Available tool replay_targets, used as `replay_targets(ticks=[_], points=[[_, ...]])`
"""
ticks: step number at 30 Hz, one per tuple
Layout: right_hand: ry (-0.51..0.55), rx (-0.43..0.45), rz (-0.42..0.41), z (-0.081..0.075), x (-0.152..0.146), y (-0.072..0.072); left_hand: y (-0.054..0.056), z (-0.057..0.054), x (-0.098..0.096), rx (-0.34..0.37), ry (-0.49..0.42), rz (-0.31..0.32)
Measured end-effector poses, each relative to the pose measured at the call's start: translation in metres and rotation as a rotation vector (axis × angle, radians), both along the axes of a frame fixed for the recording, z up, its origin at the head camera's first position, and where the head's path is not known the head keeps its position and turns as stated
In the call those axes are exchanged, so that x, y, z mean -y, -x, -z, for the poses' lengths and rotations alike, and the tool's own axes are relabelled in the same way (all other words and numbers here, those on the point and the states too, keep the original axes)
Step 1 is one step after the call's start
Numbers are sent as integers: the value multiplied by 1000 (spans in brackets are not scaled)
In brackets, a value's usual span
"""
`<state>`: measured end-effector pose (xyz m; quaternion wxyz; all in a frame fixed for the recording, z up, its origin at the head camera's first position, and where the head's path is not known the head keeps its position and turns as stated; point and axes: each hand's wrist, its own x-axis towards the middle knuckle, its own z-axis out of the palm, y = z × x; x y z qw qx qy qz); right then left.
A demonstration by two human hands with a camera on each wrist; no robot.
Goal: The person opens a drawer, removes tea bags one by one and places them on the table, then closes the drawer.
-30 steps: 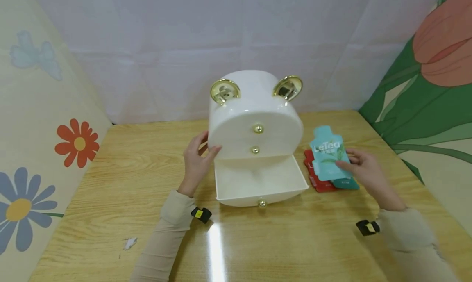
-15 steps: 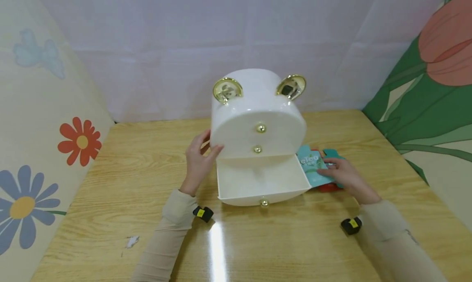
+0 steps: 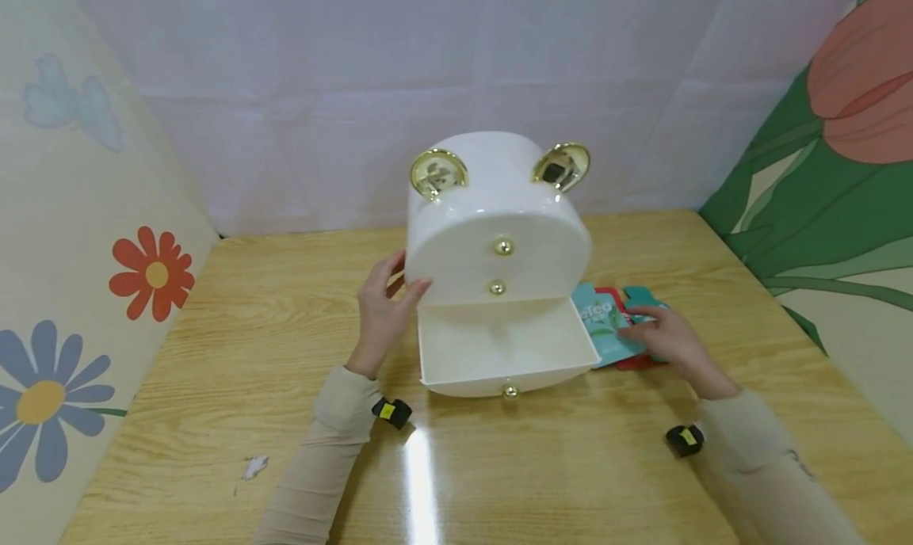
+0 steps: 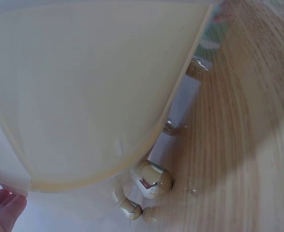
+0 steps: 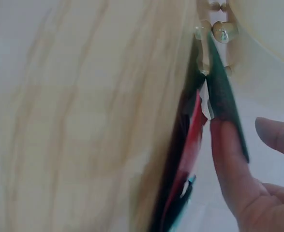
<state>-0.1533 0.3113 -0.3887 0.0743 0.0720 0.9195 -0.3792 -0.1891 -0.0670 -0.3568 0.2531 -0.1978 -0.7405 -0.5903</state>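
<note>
A white bear-shaped drawer box (image 3: 499, 220) with gold ears and knobs stands mid-table in the head view. Its bottom drawer (image 3: 506, 343) is pulled out and bare inside. My left hand (image 3: 385, 311) rests on the box's left front corner, thumb on the front and fingers along the side. My right hand (image 3: 674, 341) is right of the drawer, fingertips on a light-blue LeTea pouch (image 3: 602, 335). In the right wrist view its thumb (image 5: 277, 137) stands apart from the pouch, which lies against the fingers. A red pouch (image 3: 633, 363) and a teal pouch (image 3: 642, 295) lie partly hidden beneath.
The wooden table (image 3: 299, 291) meets a white cloth backdrop (image 3: 342, 133) behind the box. Painted flower panels stand on both sides. A small white scrap or worn patch (image 3: 255, 466) shows on the table at front left. Dark wrist devices sit at both cuffs.
My right hand has moved left and lowered the light-blue pouch from above the other pouches to beside the drawer. The left hand stays on the box.
</note>
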Motion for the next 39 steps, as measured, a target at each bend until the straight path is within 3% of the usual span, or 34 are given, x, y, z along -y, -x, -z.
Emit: replay_targets(ticks=[9,16,22,29,35,39], points=[[51,11,44,-7,-2,-6,-1,-1,0,-7,2,-4],[107,2,22,-10,-1,-7,0,0,1,-4,0,-2],[5,-122,12,-17,5,-16,-1,0,0,-6,-1,-1],[-49,-356,16,-32,30,-27,1,1,0,-13,-2,3],[48,-453,-27,-36,48,-34,1,2,0,5,-6,4],[83,-489,-112,-41,61,-41,1,2,0,6,0,3]])
